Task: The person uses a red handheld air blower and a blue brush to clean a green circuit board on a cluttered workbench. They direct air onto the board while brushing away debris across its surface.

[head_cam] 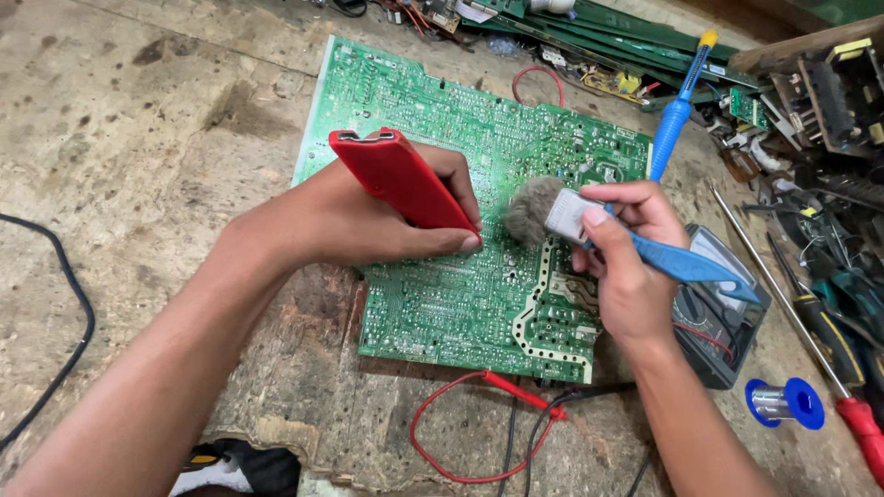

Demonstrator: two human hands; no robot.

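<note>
While the green circuit board lies flat on the worn table, long axis running near to far, my left hand grips a red tool pointing right, and my right hand clasps a blue-handled brush, bristles pointing left.

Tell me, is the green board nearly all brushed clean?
Can't tell what is done. In hand: the right hand sweeps a blue-handled brush with grey bristles across the large green circuit board; the left hand holds a red plastic tool there. Multimeter leads lie unused.
</note>
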